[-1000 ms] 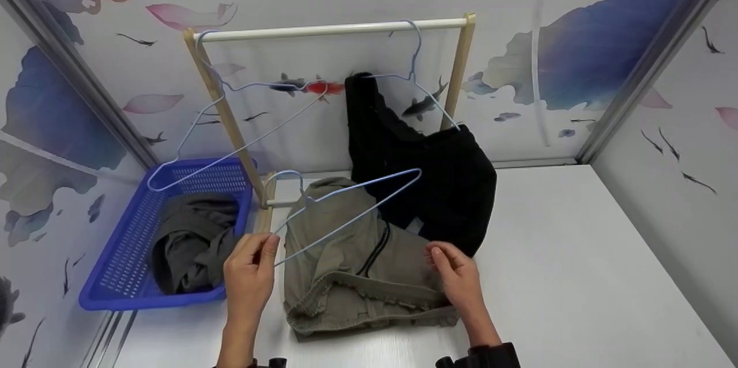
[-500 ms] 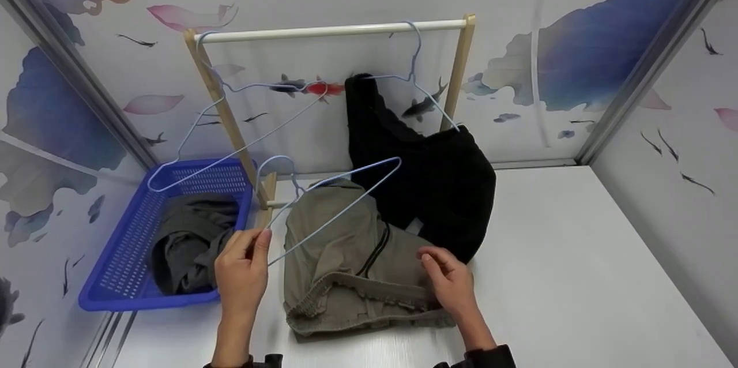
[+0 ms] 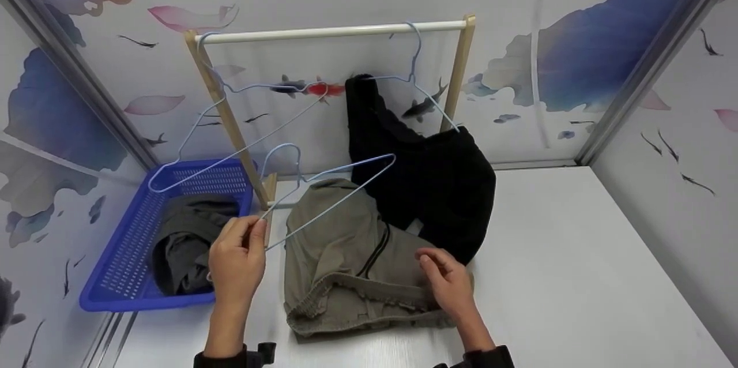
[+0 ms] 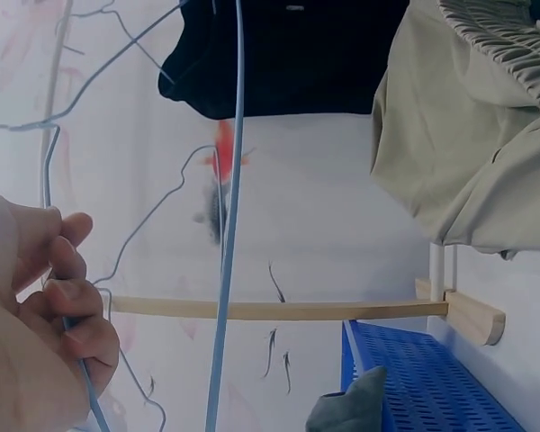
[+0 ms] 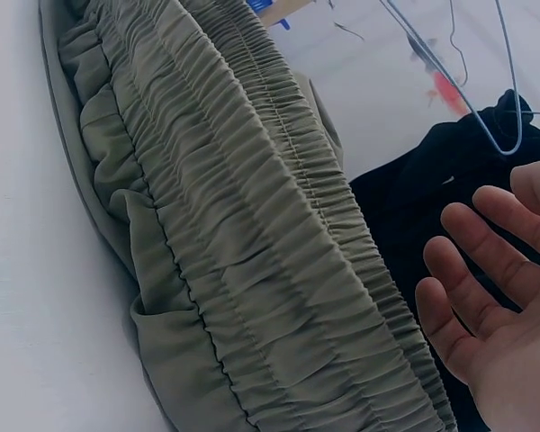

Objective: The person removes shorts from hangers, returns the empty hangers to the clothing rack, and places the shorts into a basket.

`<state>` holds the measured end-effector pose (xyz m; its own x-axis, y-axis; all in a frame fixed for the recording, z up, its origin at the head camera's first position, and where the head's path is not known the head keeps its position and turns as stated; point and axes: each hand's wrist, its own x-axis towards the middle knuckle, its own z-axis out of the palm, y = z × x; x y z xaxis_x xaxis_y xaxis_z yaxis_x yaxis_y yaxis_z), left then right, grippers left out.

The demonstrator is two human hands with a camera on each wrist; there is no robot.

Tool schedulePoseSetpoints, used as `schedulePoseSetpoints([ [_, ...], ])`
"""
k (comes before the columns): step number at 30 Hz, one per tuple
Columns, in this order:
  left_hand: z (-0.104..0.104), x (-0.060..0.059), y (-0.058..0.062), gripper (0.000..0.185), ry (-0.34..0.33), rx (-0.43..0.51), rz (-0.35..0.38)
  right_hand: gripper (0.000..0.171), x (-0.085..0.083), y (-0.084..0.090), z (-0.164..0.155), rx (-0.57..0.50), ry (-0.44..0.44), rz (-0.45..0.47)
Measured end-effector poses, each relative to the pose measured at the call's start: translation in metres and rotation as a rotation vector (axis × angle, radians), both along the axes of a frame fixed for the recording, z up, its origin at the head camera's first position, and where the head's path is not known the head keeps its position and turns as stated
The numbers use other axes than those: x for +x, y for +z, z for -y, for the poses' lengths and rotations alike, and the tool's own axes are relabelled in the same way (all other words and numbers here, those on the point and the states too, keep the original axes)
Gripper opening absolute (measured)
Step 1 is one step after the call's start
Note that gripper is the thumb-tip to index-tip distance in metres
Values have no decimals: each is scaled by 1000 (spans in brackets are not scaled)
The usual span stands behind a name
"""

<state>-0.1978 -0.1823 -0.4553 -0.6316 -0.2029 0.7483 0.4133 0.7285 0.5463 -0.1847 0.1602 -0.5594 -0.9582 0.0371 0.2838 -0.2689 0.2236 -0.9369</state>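
Head view: the left hand (image 3: 235, 261) pinches one corner of a thin blue wire hanger (image 3: 331, 192) between thumb and fingertips, and the rest of the hanger slants up and away from that pinch, over the olive shorts (image 3: 351, 258). The wire looks light and springy, so held by a corner it will likely wobble; a hold nearer the hook would probably steady it. The right hand (image 3: 447, 284) lies with relaxed fingers at the far end of the shorts' waistband, gripping nothing. The shorts lie flat on the white table (image 3: 576, 276), between the two hands. Beyond them a black garment (image 3: 438, 183) hangs on the rack (image 3: 331, 30), and a blue basket (image 3: 124, 281) sits just outside the left hand (cloth inside it). Open table runs outward from the right hand; the rack post crowds the hanger's far tip.

Left wrist view: the fingers (image 4: 67, 310) curl around the wire (image 4: 227, 270), which runs straight up past the shorts (image 4: 468, 153). The rack's low bar (image 4: 279, 309) crosses behind it.

Right wrist view: the open palm (image 5: 495, 306) hovers just beside the gathered waistband (image 5: 270, 216), apart from it. The cloth looks soft and limp; I judge the elastic band the firmest place to take hold.
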Motion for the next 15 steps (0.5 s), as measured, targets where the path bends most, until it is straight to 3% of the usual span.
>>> schedulePoseSetpoints([
  [7,2,1,5,7,-22,-21,17,20,-1,2,1,20,-11,-56],
  [15,5,-2,6,13,-64,-43,-12,26,-10,10,-3,13,-54,-70],
])
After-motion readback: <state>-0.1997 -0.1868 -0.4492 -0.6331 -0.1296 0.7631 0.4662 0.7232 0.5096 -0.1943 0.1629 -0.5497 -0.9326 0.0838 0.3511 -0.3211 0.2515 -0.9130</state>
